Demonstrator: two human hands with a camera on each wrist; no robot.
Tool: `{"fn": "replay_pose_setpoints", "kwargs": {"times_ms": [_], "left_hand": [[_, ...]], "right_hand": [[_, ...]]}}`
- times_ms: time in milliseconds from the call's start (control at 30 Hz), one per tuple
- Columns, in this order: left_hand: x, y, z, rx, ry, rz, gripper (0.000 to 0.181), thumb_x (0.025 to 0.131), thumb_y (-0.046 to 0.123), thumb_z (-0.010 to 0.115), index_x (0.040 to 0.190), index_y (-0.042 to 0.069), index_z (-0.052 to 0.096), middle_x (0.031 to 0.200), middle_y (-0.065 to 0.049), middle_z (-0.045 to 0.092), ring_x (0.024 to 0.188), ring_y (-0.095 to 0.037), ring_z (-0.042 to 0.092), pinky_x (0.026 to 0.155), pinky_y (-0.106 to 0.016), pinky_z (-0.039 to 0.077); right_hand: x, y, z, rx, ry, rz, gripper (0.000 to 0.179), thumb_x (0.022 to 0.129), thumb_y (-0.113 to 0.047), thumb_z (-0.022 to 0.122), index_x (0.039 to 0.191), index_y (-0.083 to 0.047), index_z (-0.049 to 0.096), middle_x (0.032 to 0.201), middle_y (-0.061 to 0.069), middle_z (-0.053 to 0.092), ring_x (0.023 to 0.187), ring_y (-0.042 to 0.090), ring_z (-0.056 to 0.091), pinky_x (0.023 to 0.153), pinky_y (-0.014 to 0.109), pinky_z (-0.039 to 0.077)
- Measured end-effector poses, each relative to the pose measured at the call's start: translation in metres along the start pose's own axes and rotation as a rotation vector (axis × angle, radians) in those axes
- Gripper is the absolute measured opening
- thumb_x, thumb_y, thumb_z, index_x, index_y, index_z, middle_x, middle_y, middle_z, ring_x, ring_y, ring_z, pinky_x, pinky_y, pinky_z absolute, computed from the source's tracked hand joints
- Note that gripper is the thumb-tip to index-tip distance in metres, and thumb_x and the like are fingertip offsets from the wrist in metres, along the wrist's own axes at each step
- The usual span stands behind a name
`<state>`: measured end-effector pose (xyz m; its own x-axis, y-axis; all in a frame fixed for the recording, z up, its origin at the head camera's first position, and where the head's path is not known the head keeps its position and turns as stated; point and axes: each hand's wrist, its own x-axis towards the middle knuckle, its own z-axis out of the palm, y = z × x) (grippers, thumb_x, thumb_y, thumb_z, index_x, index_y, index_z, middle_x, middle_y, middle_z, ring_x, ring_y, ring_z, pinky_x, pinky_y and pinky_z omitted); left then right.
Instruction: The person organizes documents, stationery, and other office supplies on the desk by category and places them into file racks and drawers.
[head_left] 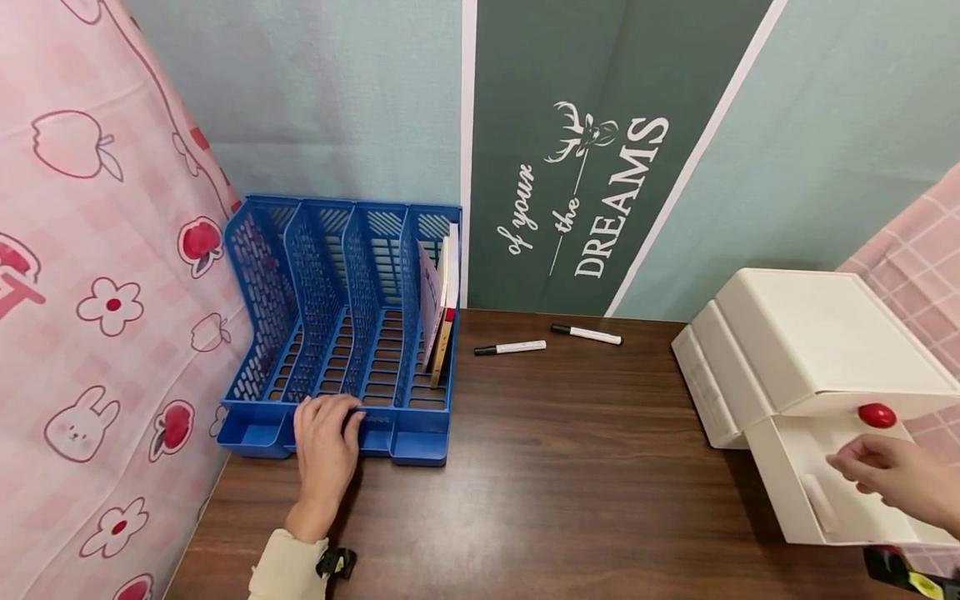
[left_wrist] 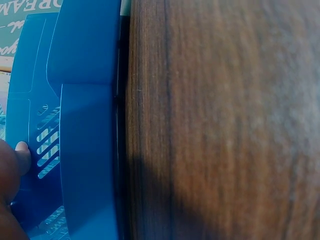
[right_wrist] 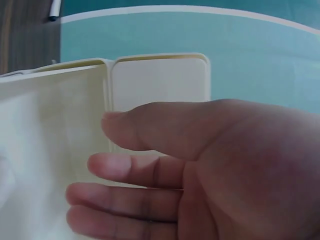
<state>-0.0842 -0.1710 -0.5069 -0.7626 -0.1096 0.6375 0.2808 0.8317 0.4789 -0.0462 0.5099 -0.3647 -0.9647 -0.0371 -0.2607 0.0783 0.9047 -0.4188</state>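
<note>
At the left of the head view, a blue file rack [head_left: 315, 300] with upright dividers stands on the table. My left hand [head_left: 327, 437] grips its front rim, fingers over the edge and thumb in front; the left wrist view shows the thumb [left_wrist: 9, 170] by the slotted blue front. On the right is a white drawer unit [head_left: 825, 333] with a drawer [head_left: 795, 492] pulled out. My right hand [head_left: 896, 475] hovers over that drawer, fingers loosely bent; the right wrist view shows nothing between thumb and fingers. Just beyond it is a glossy red rounded thing [head_left: 877, 415].
Several thin books [head_left: 442, 308] lean in the rack's rightmost slot. Two markers [head_left: 510, 347] with white barrels and black caps lie at the back of the brown wooden table [head_left: 570, 467]. A pink patterned cloth [head_left: 112, 250] hangs along the left side.
</note>
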Motion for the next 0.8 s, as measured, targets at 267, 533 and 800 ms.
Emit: {"fn": "replay_pose_setpoints", "kwargs": {"times_ms": [267,533,800], "left_hand": [[0.0,0.0,0.002,-0.009,0.013,0.015,0.016,0.081,-0.005,0.08,0.095,-0.001,0.072,0.1,-0.018,0.073,0.103,-0.04,0.057,0.108,-0.064,0.029],[0.0,0.001,0.003,-0.008,0.022,0.02,0.016,0.082,-0.005,0.08,0.095,0.0,0.072,0.1,-0.018,0.073,0.103,-0.04,0.057,0.108,-0.062,0.029],[0.001,0.001,0.002,-0.008,0.021,0.023,0.016,0.082,-0.005,0.079,0.095,-0.001,0.072,0.1,-0.018,0.073,0.103,-0.04,0.057,0.108,-0.062,0.03]], "right_hand": [[-0.007,0.005,0.022,0.283,0.439,-0.132,0.036,0.096,0.008,0.059,0.075,-0.02,0.066,0.065,-0.022,0.059,0.054,-0.004,0.053,0.049,0.013,0.045],[-0.01,-0.014,0.045,0.541,1.023,0.019,0.045,0.094,0.005,0.057,0.079,-0.037,0.061,0.064,-0.032,0.056,0.053,-0.012,0.048,0.057,0.003,0.036],[-0.017,0.012,0.072,0.618,1.191,0.476,0.037,0.101,-0.021,0.048,0.076,-0.047,0.048,0.082,-0.033,0.045,0.079,-0.013,0.038,0.081,0.012,0.028]]}}
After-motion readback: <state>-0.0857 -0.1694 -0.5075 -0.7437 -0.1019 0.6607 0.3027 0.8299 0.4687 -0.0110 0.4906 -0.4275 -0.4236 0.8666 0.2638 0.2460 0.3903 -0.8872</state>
